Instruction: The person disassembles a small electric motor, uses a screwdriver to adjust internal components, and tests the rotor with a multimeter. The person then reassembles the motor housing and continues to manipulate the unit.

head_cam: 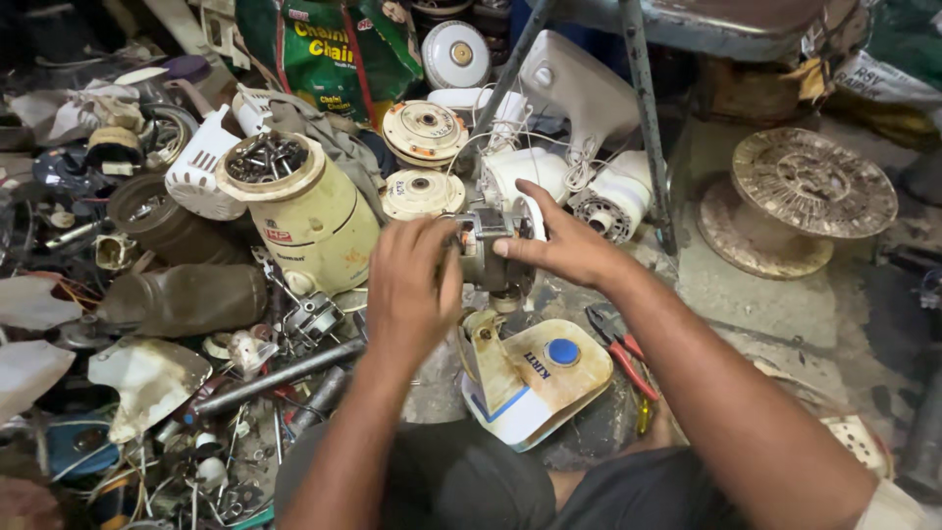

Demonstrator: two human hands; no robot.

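Both hands grip a small grey electric motor (491, 257) in the middle of the scene: the left hand (412, 290) wraps its near-left side, fingers curled, while the right hand (567, 243) clasps its right side. Just near of the motor lies a cream appliance base with a blue button (535, 378). Red-handled pliers (620, 348) rest to its right. A cream jar of screws (294, 211) stands left.

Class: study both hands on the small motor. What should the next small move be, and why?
Probably keep the right hand steadying the motor while the left hand works at its end: both hands grip it above the cluttered floor, and the pliers lie unused nearby.
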